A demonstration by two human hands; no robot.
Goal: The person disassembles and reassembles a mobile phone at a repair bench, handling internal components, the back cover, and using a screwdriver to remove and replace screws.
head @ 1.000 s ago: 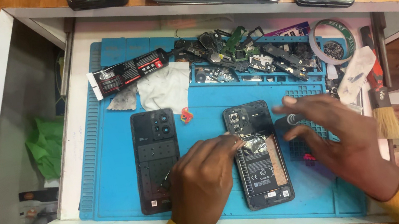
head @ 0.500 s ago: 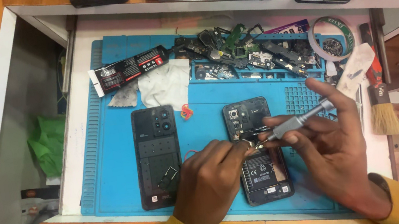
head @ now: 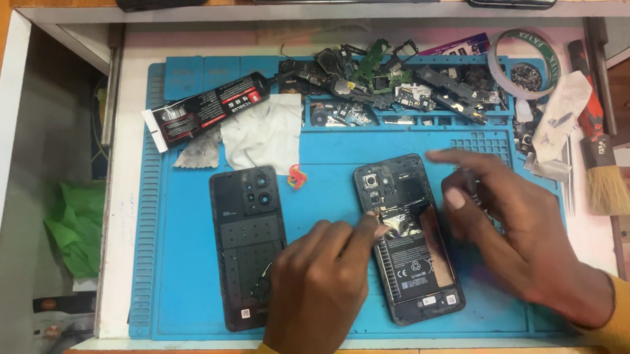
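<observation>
- The step in hand is judged to be work inside the opened phone (head: 410,239), which lies back-up, cover off, on the blue mat (head: 176,248); the battery and a shiny foil patch are exposed.
- The left hand (head: 323,284) is laid just left of the phone, fingers curled narrow, its fingertips (head: 372,225) touching the foil at the phone's left edge (whether something small is pinched there cannot be told).
- The right hand (head: 519,234) is set just right of the phone, fingers spread loosely above its upper right corner; a dark slim object appears to be gripped, but blur leaves it unclear.
- The next move is judged to call for the phone to be steadied by the left hand while a fine, light touch is brought by the right onto the area below the camera.
- The detached back cover (head: 250,246) lies left of the phone, beyond the left hand.
- A heap of small parts (head: 394,90) and a glue tube (head: 209,109) are seen above the phone, a brush (head: 604,175) well to its right.
</observation>
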